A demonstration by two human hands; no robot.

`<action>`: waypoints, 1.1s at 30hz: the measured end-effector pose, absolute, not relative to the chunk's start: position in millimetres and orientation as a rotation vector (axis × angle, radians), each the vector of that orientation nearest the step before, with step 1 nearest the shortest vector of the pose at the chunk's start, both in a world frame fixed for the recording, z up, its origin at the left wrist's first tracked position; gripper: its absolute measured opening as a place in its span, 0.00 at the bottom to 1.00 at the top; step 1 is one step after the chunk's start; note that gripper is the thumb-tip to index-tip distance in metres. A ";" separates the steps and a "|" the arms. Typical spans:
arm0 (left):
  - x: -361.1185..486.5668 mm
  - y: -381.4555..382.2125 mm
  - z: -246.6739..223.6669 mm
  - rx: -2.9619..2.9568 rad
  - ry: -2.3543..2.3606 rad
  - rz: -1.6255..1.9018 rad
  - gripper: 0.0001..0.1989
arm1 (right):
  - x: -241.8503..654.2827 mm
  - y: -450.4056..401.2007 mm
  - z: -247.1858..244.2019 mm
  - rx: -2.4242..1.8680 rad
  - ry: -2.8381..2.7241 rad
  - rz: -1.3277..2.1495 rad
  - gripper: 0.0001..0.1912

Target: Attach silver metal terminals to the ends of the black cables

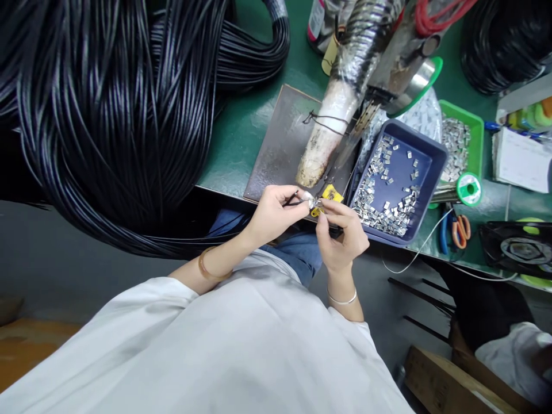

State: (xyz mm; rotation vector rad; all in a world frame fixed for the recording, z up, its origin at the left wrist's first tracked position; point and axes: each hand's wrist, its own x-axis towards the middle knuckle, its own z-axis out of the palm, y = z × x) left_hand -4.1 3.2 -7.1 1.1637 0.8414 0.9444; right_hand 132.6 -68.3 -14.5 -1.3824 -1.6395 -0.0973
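Observation:
My left hand (pixel 276 214) is closed on the end of a black cable (pixel 293 198) near the table's front edge. Close beside it, my right hand (pixel 344 234) pinches a small silvery metal piece (pixel 316 203) at the cable's end; the fingers partly hide it. Just behind the hands are a yellow part (pixel 331 194) and the stained tip of a white wrapped tube (pixel 313 167) over a dark board (pixel 284 138). Right of my right hand, a blue tray (pixel 425 190) holds many small metal pieces.
A large bundle of black cables (pixel 116 115) covers the left side. To the right are a green tray (pixel 476 141), a solder spool (pixel 469 189), orange-handled scissors (pixel 461 231) and a black fan (pixel 521 250). Another person's white sleeve (pixel 513 356) shows at lower right.

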 end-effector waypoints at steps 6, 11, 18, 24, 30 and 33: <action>-7.6 -4.3 -11.2 1.318 0.811 0.900 0.06 | 133.4 -65.7 -7.1 -1.481 -1.598 -0.039 0.04; -15.6 -11.7 -9.1 1.441 0.856 0.972 0.06 | 132.4 -63.5 -1.3 -1.457 -1.383 0.224 0.03; -18.6 -10.8 -12.3 1.366 0.695 0.808 0.16 | 130.0 -67.3 -4.5 -1.427 -1.564 -0.109 0.06; -12.4 -8.9 -15.0 1.332 0.736 0.981 0.09 | 127.2 -69.3 -10.1 -1.416 -1.642 -0.269 0.10; -8.0 -3.8 -14.1 1.276 0.776 1.022 0.08 | 123.3 -68.2 -14.8 -1.385 -1.601 -0.298 0.11; -7.3 -1.3 -14.9 1.243 0.764 0.990 0.07 | 123.5 -67.8 -17.0 -1.392 -1.588 -0.311 0.10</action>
